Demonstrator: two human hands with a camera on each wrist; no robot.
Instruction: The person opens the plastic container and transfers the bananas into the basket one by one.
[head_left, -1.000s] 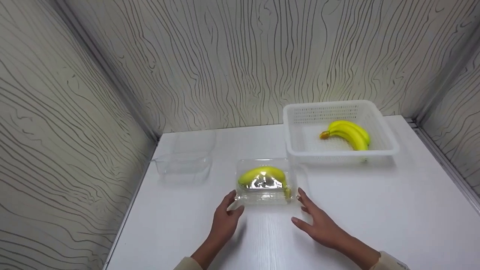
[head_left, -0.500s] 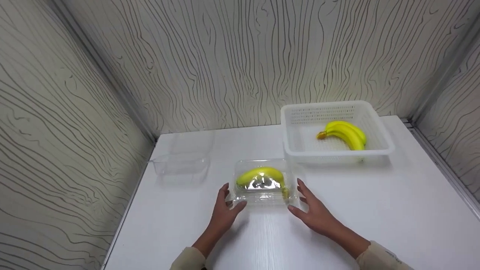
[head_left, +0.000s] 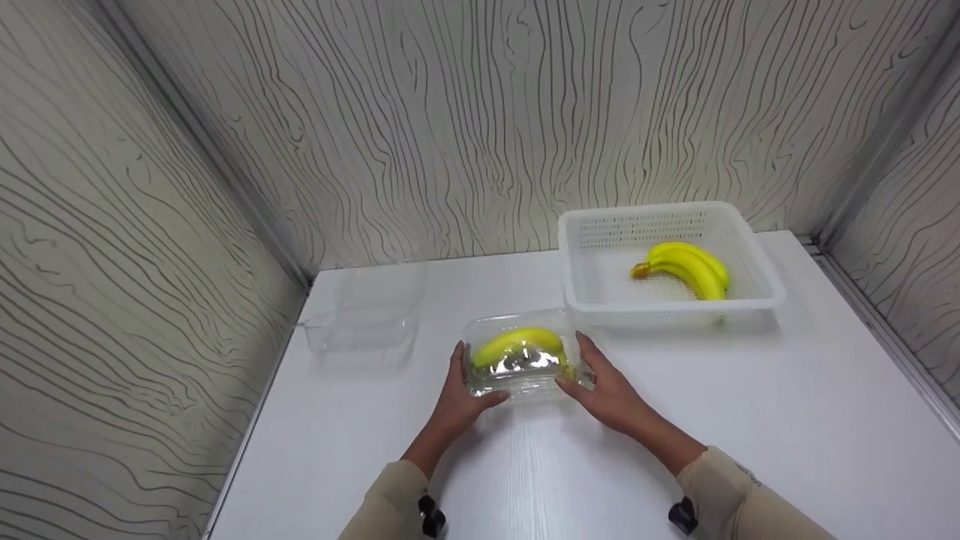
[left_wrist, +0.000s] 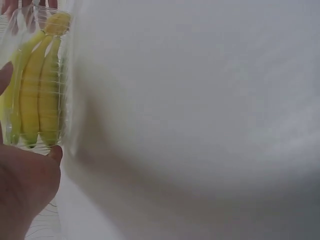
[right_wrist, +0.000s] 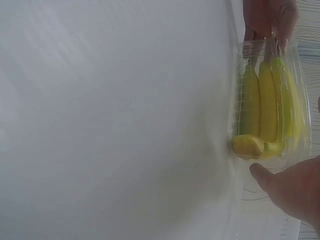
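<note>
L hand (head_left: 459,397) & R hand (head_left: 611,394) grip clear box (head_left: 529,387) at opp. ends. Its back R corner's nr basket (head_left: 675,306) (w/ bananas (head_left: 684,267)); tabletop (head_left: 772,405) spreads R.

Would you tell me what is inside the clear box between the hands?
A bunch of yellow bananas, its stem end toward the right hand, shows through the clear box. Overlapping bananas hide their exact count; head-view glare covers some.
</note>
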